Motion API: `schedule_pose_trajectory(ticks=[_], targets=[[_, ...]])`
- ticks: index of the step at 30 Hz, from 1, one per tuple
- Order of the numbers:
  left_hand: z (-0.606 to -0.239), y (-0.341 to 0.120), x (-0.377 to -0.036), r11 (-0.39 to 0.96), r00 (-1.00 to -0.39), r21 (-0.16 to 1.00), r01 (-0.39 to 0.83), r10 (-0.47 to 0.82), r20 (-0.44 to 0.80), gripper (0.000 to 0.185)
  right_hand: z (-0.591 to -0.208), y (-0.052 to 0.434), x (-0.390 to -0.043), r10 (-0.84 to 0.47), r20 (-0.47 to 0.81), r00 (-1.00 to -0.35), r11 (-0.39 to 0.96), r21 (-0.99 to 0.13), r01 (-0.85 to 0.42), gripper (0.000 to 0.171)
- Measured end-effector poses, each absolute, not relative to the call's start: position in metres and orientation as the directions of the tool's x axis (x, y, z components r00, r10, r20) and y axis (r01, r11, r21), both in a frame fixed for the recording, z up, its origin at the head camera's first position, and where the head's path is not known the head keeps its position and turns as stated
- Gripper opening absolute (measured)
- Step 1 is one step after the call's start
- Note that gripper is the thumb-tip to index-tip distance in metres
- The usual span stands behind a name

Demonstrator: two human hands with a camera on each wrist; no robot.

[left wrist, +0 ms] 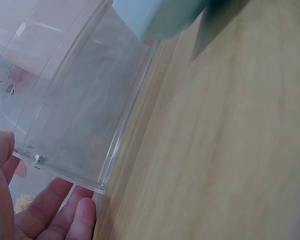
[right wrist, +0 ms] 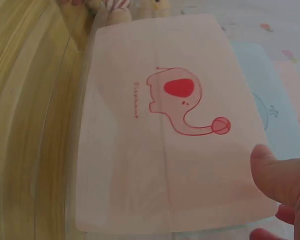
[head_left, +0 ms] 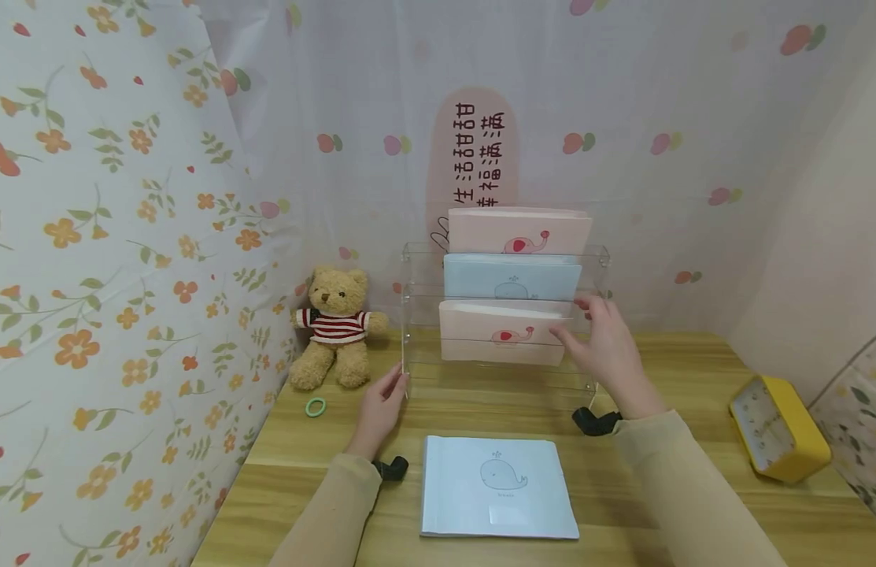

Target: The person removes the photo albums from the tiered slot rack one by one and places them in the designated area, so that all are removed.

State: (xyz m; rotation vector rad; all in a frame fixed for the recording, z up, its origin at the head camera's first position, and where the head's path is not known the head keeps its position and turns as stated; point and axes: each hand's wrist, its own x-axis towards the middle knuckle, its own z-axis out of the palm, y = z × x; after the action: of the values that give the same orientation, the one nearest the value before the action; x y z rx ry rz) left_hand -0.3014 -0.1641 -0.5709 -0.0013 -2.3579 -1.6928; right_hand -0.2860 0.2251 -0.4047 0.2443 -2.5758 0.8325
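Observation:
A clear acrylic tiered rack stands at the back of the wooden table. It holds a pink elephant book in the top tier, a blue whale book in the middle and another pink elephant book in front. My right hand pinches the right end of that front pink elephant book, thumb on its cover. My left hand rests with straight fingers against the rack's lower left corner. A second blue whale book lies flat near me.
A teddy bear in a striped jumper sits left of the rack, with a green ring on the table before it. A yellow clock lies at the right edge. Floral curtains close off the left, back and right.

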Motion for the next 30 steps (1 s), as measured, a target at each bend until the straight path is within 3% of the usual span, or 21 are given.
schedule_pose_trajectory(ticks=[5, 16, 24, 30], targets=[[-0.571, -0.163, -0.300, 0.340, -0.971, 0.930, 0.138, -0.139, 0.195, 0.044, -0.400, 0.226, -0.299, -0.073, 0.366, -0.928, 0.794, -0.542, -0.276, 0.073], [-0.574, -0.163, -0.303, 0.308, -0.974, 0.941, 0.136, -0.134, 0.184, 0.044, -0.402, 0.216, -0.320, -0.135, 0.433, -0.891, 0.718, -0.577, -0.389, 0.048], [-0.575, -0.164, -0.305, 0.325, -0.970, 0.934, 0.151, -0.134, 0.204, 0.045, -0.405, 0.212, -0.327, -0.178, 0.283, -0.942, 0.679, -0.658, -0.326, 0.039], [-0.574, -0.165, -0.305, 0.328, -0.970, 0.932, 0.153, -0.131, 0.205, 0.045, -0.413, 0.205, -0.329, -0.109, 0.329, -0.938, 0.644, -0.695, -0.319, 0.031]])
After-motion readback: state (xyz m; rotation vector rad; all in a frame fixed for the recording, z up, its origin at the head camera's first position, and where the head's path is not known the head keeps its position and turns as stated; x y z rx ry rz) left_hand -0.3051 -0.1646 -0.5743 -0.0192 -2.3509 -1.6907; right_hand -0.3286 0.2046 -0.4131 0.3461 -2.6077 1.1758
